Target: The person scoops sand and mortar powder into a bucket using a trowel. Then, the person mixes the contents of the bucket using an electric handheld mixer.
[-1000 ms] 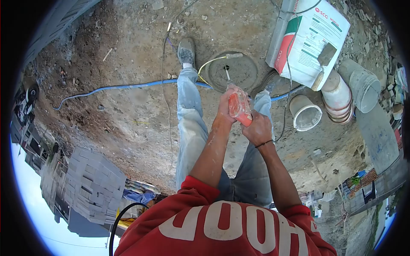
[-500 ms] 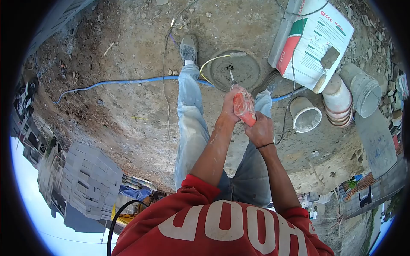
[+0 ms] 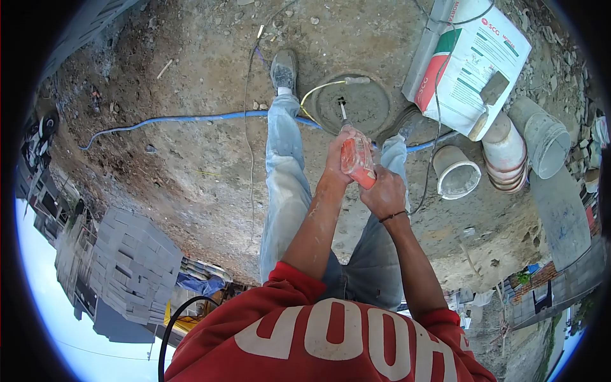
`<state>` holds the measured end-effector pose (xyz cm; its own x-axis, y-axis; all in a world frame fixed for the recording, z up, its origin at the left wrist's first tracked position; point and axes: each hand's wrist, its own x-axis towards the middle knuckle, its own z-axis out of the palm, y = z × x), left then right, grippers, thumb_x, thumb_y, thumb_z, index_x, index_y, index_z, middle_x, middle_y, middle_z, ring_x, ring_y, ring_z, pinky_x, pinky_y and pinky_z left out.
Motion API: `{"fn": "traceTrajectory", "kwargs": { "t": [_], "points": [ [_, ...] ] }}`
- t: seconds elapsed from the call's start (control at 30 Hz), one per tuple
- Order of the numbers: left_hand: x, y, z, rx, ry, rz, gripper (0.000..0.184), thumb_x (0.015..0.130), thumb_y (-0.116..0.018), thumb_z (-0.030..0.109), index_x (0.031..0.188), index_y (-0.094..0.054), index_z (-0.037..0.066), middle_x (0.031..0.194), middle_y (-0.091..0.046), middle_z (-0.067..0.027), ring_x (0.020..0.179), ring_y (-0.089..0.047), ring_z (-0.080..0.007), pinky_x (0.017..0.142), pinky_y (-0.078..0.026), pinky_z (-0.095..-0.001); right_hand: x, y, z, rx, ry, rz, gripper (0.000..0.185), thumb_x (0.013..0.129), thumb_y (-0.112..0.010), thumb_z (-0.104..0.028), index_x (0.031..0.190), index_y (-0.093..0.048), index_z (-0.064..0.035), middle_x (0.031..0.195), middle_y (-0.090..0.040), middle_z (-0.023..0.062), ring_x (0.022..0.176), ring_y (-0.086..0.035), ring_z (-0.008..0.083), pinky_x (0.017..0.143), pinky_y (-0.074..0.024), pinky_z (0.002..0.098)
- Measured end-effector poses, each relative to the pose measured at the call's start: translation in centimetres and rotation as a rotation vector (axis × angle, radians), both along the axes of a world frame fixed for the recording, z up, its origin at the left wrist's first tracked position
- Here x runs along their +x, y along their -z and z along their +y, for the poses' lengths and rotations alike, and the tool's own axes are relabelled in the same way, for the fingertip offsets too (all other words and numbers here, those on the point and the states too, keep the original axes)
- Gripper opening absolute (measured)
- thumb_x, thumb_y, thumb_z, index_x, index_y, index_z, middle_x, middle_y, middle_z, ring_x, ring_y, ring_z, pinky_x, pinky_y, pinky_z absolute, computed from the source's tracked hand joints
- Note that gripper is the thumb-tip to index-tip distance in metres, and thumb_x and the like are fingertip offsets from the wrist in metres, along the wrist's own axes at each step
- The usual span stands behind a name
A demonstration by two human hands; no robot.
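Both my hands hold an orange-red power drill, smeared with grey. My left hand is wrapped round its front part. Behind it, my right hand, with a dark band at the wrist, is closed on the rear end; the trigger is hidden. From the drill a thin mixing shaft runs down into wet grey mortar in a round bucket between my feet. The mixer's lower end is under the mortar. A yellowish hose with a grey end piece arches over the bucket's left side.
A blue hose and dark cables cross the dirt ground. At the right lie an SCG mortar bag with a trowel on it, a white bucket, stacked buckets and a grey bucket.
The drill and both hands have shifted slightly left, and the drill's body has turned a little. The shaft stays in the mortar, and both hands keep their hold.
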<state>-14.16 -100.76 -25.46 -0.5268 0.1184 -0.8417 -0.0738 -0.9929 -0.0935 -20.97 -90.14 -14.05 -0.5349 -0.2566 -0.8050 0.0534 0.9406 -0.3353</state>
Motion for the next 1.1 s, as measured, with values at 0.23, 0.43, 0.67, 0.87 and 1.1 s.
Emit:
{"fn": "traceTrajectory", "kwargs": {
  "t": [0.23,0.43,0.67,0.87,1.1],
  "points": [
    [0.1,-0.7,-0.8,0.012,0.024,-0.024,0.034,0.083,-0.063,0.036,0.101,-0.057,0.007,0.094,-0.064,-0.0174,0.08,-0.066,-0.0305,0.067,-0.057,-0.0463,-0.4,-0.2,-0.7,0.009,-0.055,-0.083,0.03,0.072,-0.068,-0.022,0.091,-0.062,0.0009,0.084,-0.068,0.0233,0.082,-0.066,0.0426,0.074,-0.0518,0.0508],
    [0.8,-0.2,-0.6,0.061,-0.056,-0.089,0.036,0.082,-0.064,0.036,0.101,-0.057,0.007,0.097,-0.064,-0.0182,0.081,-0.065,-0.0315,0.069,-0.057,-0.0454,-0.5,-0.4,-1.2,-0.015,-0.076,-0.072,0.031,0.073,-0.068,-0.022,0.093,-0.061,0.0019,0.092,-0.067,0.0231,0.087,-0.065,0.0424,0.077,-0.0513,0.0501],
    [0.6,-1.1,-0.8,0.08,-0.078,-0.031,0.033,0.082,-0.063,0.035,0.098,-0.057,0.008,0.094,-0.063,-0.0179,0.079,-0.063,-0.031,0.068,-0.056,-0.0449,-0.4,-0.4,-1.1,-0.011,-0.105,-0.09,0.031,0.071,-0.067,-0.018,0.094,-0.06,0.0022,0.093,-0.066,0.0218,0.088,-0.064,0.0429,0.078,-0.0513,0.0502],
    [0.6,-0.5,-0.2,-0.032,-0.085,-0.076,0.031,0.083,-0.061,0.036,0.096,-0.058,0.008,0.09,-0.062,-0.017,0.077,-0.063,-0.03,0.066,-0.055,-0.0435,0.2,-0.2,-0.6,-0.049,-0.085,-0.052,0.03,0.07,-0.066,-0.016,0.094,-0.06,0.0015,0.094,-0.066,0.0218,0.088,-0.064,0.0433,0.077,-0.0511,0.0508],
    [0.6,-1.6,-1.1,0.047,-0.077,-0.031,0.033,0.085,-0.06,0.037,0.098,-0.058,0.007,0.092,-0.061,-0.0167,0.074,-0.061,-0.0288,0.065,-0.054,-0.0423,0.1,-0.4,-1.3,0.005,-0.075,-0.104,0.032,0.07,-0.067,-0.017,0.094,-0.06,0.0022,0.095,-0.066,0.0216,0.089,-0.064,0.0429,0.078,-0.0511,0.0506]
  ]
}}
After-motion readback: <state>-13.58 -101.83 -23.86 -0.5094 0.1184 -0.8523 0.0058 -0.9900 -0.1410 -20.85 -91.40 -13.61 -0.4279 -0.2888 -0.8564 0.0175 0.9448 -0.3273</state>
